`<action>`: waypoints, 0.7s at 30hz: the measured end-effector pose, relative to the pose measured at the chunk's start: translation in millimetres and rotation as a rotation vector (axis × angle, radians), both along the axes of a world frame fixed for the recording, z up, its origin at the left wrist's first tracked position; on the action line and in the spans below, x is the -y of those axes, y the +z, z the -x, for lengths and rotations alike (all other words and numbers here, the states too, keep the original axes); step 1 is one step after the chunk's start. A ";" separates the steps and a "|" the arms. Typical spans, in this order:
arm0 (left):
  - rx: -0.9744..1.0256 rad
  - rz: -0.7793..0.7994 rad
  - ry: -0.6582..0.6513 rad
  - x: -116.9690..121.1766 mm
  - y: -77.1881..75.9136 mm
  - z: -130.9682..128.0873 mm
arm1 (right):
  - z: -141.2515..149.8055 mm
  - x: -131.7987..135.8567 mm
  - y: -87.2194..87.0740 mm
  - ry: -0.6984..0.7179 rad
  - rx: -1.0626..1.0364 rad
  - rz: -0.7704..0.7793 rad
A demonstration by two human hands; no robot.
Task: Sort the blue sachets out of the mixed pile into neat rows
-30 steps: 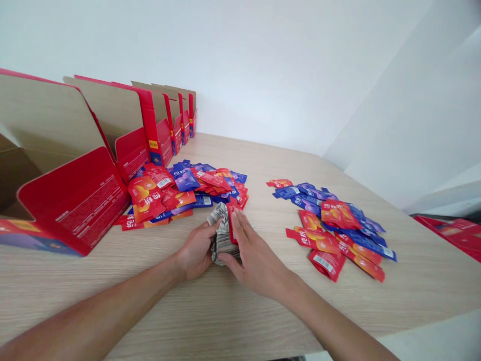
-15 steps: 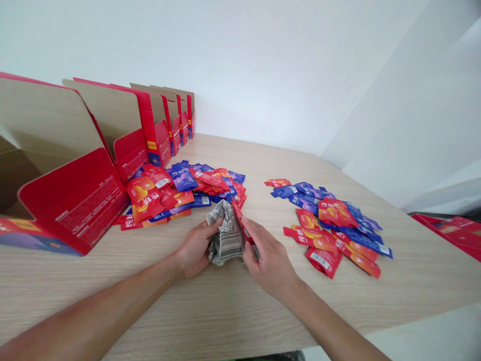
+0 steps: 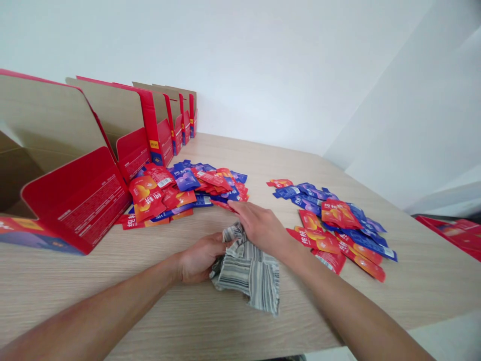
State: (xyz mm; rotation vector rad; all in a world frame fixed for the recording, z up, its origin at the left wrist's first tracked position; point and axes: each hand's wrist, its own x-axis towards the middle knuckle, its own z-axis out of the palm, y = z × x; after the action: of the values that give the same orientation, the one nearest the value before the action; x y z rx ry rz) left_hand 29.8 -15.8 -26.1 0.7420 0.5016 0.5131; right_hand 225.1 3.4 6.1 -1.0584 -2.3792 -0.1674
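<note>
My left hand [image 3: 201, 258] is closed on a crumpled grey-and-white striped cloth [image 3: 250, 276], whose loose end hangs toward the table's front. Just above and right of it, my right hand [image 3: 261, 225] has its fingers together on a red sachet [image 3: 221, 204], held at the fingertips by the near edge of the left pile. Red and blue sachets make up this left pile [image 3: 180, 185]. A second pile of similar sachets [image 3: 340, 215] lies to the right of my right hand. My right thumb is mostly hidden behind the hand and cloth.
Several open red cardboard boxes [image 3: 78, 200] stand in a row along the left, brown inside, their front flaps near the left pile. A white wall [image 3: 263, 75] rises behind the wooden table [image 3: 150, 311]. Red packaging [image 3: 451, 235] shows at the far right.
My right hand has moved the red sachet away from the cloth, up and left to the left pile. The cloth has unfolded and now hangs lower to the right from my left hand.
</note>
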 end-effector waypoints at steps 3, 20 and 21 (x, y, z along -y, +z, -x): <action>-0.029 -0.017 -0.032 -2.0 -0.3 2.0 | 3.4 -18.6 -2.3 0.067 0.085 -0.056; -0.007 -0.027 -0.284 -4.9 -8.8 6.2 | 41.3 -65.1 -34.4 0.140 0.385 -0.173; -0.004 -0.034 -0.288 -4.9 -8.6 6.2 | 43.2 -66.2 -38.0 0.134 0.387 -0.159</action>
State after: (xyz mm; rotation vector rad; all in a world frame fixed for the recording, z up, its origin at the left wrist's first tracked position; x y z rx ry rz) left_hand 23.6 -11.0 -34.7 0.8326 0.3822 0.2524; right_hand 181.9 69.6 -31.9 -0.8481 -2.7144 -0.5466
